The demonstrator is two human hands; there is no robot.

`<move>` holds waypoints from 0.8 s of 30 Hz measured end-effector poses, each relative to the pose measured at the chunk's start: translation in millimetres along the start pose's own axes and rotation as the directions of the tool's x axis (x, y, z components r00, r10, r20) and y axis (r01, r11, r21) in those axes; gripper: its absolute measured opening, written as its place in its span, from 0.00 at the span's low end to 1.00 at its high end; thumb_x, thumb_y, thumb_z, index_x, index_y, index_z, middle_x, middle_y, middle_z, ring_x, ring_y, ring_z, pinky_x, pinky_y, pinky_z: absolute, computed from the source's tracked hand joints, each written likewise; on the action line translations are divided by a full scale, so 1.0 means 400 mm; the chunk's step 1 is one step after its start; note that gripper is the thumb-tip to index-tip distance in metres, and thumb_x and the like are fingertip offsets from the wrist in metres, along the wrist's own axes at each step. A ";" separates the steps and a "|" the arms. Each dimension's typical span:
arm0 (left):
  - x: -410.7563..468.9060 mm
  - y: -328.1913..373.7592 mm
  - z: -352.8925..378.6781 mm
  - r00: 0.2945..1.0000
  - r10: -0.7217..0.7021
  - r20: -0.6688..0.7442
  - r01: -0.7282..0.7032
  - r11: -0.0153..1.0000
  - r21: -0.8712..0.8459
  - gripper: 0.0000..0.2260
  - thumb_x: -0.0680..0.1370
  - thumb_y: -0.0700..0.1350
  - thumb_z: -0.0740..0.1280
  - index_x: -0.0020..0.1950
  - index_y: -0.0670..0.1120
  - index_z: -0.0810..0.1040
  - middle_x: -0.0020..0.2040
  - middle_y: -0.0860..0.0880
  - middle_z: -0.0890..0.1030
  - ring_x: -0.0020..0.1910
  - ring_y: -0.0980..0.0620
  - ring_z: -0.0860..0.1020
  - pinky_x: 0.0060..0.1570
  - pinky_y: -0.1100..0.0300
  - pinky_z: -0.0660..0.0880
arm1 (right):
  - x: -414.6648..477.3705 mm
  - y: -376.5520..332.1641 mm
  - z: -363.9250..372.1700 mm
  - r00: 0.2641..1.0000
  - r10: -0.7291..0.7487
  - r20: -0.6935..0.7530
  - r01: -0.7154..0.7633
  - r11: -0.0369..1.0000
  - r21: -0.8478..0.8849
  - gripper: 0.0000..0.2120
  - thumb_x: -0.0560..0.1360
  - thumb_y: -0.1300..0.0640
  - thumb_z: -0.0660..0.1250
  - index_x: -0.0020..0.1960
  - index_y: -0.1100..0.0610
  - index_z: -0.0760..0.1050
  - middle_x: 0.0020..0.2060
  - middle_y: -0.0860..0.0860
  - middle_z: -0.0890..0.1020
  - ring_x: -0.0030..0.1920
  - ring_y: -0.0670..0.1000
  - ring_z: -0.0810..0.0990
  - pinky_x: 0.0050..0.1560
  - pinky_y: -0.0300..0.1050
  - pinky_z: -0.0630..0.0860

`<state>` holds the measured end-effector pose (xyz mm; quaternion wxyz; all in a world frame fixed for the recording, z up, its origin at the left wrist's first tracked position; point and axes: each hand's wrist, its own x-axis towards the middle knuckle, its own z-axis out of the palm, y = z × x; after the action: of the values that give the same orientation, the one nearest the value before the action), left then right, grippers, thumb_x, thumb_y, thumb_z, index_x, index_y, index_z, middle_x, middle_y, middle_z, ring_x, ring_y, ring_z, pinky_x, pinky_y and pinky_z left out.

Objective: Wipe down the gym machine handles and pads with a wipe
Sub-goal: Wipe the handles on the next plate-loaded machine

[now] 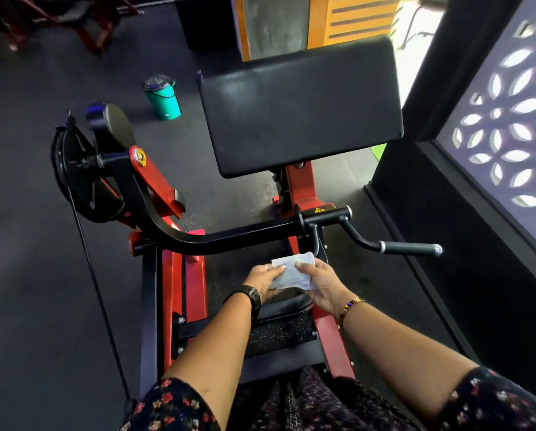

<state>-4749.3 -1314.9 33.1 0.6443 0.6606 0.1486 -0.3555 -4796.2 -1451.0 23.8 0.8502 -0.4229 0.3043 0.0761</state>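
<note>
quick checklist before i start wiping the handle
1. Wipe held: ok, left hand and right hand both pinch it.
2. Wipe opened out: not ok, it looks folded.
3. Wipe damp: cannot tell.
4. Handle free: ok, bare, right of the hands.
5. Pad free: ok, nothing lies on it.
6. Bucket out of the way: ok, on the floor left of the pad.

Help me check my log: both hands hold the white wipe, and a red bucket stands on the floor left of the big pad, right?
No: the head view shows a teal bucket, not red. Otherwise right: left hand and right hand hold the white wipe; bucket stands left of the big pad.
</note>
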 end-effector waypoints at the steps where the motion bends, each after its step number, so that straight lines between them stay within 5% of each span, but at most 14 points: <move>1: -0.011 0.007 -0.001 1.000 0.014 -0.003 -0.014 1.000 0.008 0.06 0.79 0.36 0.65 0.43 0.42 0.78 0.36 0.45 0.81 0.30 0.54 0.80 0.35 0.62 0.77 | -0.011 -0.003 0.008 1.000 -0.022 -0.005 0.022 1.000 -0.003 0.03 0.76 0.69 0.64 0.48 0.64 0.74 0.37 0.58 0.82 0.34 0.52 0.82 0.38 0.44 0.80; 9: -0.094 0.065 -0.012 0.996 0.038 0.084 -0.025 0.987 -0.160 0.06 0.80 0.35 0.62 0.45 0.41 0.75 0.40 0.43 0.79 0.35 0.49 0.80 0.31 0.60 0.80 | -0.117 -0.033 0.052 0.982 -0.191 0.002 0.191 0.980 -0.049 0.05 0.76 0.71 0.61 0.45 0.65 0.75 0.33 0.55 0.83 0.33 0.50 0.83 0.36 0.42 0.80; 19: -0.159 0.061 0.050 0.974 0.037 0.224 -0.004 0.989 -0.145 0.05 0.80 0.37 0.61 0.47 0.42 0.76 0.42 0.42 0.79 0.40 0.47 0.79 0.33 0.58 0.80 | -0.242 -0.040 0.020 0.943 -0.290 -0.164 0.305 0.949 0.078 0.04 0.76 0.71 0.60 0.46 0.67 0.73 0.33 0.58 0.83 0.32 0.52 0.83 0.34 0.42 0.80; 24: -0.167 0.061 0.096 0.970 0.048 0.237 -0.012 0.989 -0.150 0.04 0.80 0.37 0.62 0.47 0.40 0.75 0.40 0.42 0.78 0.35 0.49 0.79 0.31 0.59 0.79 | -0.290 -0.048 -0.021 0.907 -0.310 -0.284 0.340 0.938 0.061 0.08 0.78 0.70 0.59 0.44 0.65 0.75 0.30 0.55 0.83 0.31 0.49 0.83 0.32 0.41 0.80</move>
<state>-4791.1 -1337.1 98.7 0.7098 0.5657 0.0853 -0.4109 -4885.7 -1454.6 100.2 0.8233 -0.4268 0.3462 -0.1419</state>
